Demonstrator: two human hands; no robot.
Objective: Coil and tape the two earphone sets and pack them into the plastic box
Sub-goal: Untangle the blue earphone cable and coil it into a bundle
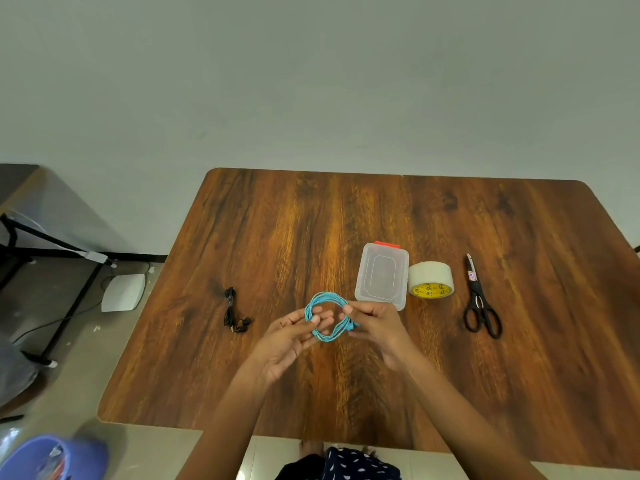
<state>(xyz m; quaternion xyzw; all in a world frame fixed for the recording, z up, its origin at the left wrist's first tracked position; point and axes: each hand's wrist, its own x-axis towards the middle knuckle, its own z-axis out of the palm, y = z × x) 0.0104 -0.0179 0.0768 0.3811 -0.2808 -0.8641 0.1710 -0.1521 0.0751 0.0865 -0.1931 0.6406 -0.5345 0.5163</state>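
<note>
Both my hands are up over the wooden table (346,209), and the blue earphones (327,318) hang between them, looped into a round coil above the table's near middle. My left hand (289,336) has its fingers curled through the coil's nine o'clock side, fingertips pinching the strands. My right hand (375,322) pinches the three o'clock side, thumb on top, and the loose blue end pokes out just beside that thumb.

The black earphones (235,311) lie bunched on the table at nine o'clock from the coil, well apart from my hands. At one o'clock from the coil sits the clear plastic box (382,277), lid on, red latch at its far edge, its near corner just beside my right fingers. Touching the box's three o'clock side is the tape roll (430,279), pale with a yellow core, tilted toward me. Further out at three o'clock lie the black scissors (479,303), blades pointing to twelve, handles toward me.
</note>
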